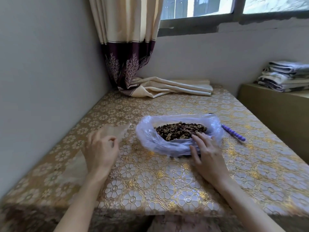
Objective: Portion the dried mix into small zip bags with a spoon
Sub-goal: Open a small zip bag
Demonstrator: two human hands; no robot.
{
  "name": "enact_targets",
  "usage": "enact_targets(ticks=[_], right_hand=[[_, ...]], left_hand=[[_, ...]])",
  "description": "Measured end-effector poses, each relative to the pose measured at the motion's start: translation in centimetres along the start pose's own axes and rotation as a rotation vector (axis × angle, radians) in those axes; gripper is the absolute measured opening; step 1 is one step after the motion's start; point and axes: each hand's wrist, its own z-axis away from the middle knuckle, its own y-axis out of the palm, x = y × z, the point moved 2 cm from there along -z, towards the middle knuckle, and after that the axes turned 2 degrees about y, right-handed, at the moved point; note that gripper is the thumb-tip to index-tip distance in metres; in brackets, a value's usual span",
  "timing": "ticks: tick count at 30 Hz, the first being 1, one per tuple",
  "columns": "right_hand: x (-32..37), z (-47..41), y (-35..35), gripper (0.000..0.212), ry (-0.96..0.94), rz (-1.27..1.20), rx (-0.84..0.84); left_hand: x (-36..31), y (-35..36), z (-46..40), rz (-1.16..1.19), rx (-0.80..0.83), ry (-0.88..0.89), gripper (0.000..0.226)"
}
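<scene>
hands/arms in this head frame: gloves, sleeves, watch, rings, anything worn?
Nothing worn that shows. The left hand and right hand are bare, with no gloves, and no rings visible on the fingers. Both forearms are bare down to the bottom edge of the frame: no sleeves, watch or bracelet in view.

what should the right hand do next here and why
Probably reach right for the purple-handled spoon. It lies untouched on the table beside the big bag of dried mix, while the right hand only rests on that bag's rim. The left hand already pinches a small clear bag.
</scene>
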Motion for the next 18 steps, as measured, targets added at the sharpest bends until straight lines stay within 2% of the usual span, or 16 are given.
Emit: enact_targets(ticks=[3, 6, 8, 11, 14, 18], right_hand=[[-0.1, 0.0, 0.1, 0.038, -0.001, -0.011, 0.008], [0.0, -0.1, 0.0, 0.039, 0.001, -0.03, 0.015], [0.0, -0.2, 0.1, 0.04, 0.002, -0.057, 0.013], [0.2, -0.7, -0.1, 0.04, 0.0, -0.151, -0.043], [1.5, -2.0, -0.6, 0.039, -0.108, -0.267, -0.113], [3.1, -5.0, -0.7, 0.05, -0.208, -0.35, -0.13]], left_hand=[[-1.0, -0.3, -0.7, 0.092, -0.015, -0.07, 0.017], [-2.3, -1.0, -1.1, 0.493, -0.07, -0.19, 0.012], [-3.7, -1.5, -1.6, 0.747, -0.091, -0.162, 0.016], [-6.5, -2.1, -2.7, 0.921, -0.101, -0.063, 0.019], [-9.1, -0.9, -3.8, 1.075, -0.059, -0.122, 0.014], [-12.1, 2.1, -4.1, 1.28, 0.074, -0.213, 0.01]])
